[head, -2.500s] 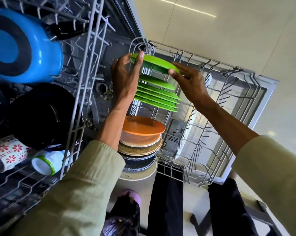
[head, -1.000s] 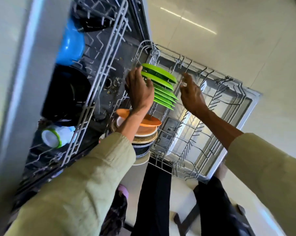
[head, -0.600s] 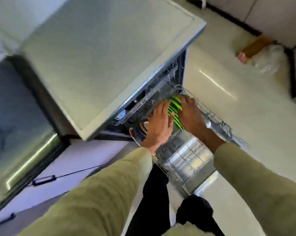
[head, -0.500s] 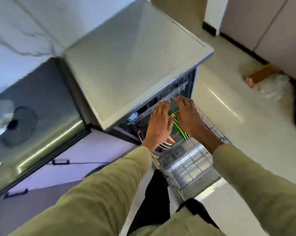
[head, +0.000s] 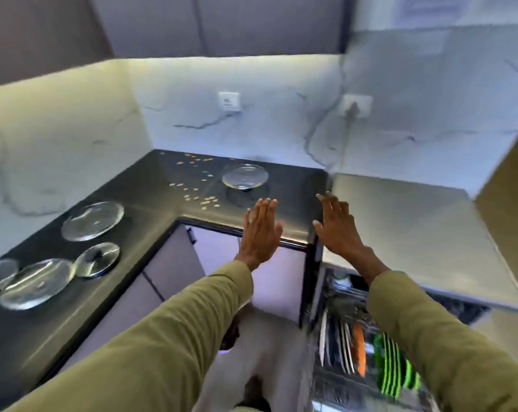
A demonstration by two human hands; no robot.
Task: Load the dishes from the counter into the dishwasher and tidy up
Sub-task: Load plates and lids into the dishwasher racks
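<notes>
Both hands are raised in front of me with straight fingers and hold nothing. My left hand (head: pixel 259 231) hovers over the front edge of the dark counter (head: pixel 150 197). My right hand (head: pixel 336 230) is above the gap between counter and dishwasher. A glass plate (head: pixel 245 176) sits at the counter's far corner, ahead of both hands. A larger glass plate (head: pixel 92 220) and several glass lids, among them a small lid (head: pixel 97 260) and a big lid (head: pixel 36 283), lie at the left. The open dishwasher's lower rack (head: pixel 341 379) holds green plates (head: pixel 391 364) and an orange plate (head: pixel 359 349).
Crumbs (head: pixel 199 188) are scattered over the counter near the far glass plate. The grey dishwasher top (head: pixel 400 233) lies to the right of the counter. Two wall sockets (head: pixel 229 100) sit on the marble backsplash. Pale cabinet doors (head: pixel 222 257) stand under the counter.
Both hands have let go of the green plates in the lower rack and lifted up. My view has swung from the dishwasher up to the counter with the glassware.
</notes>
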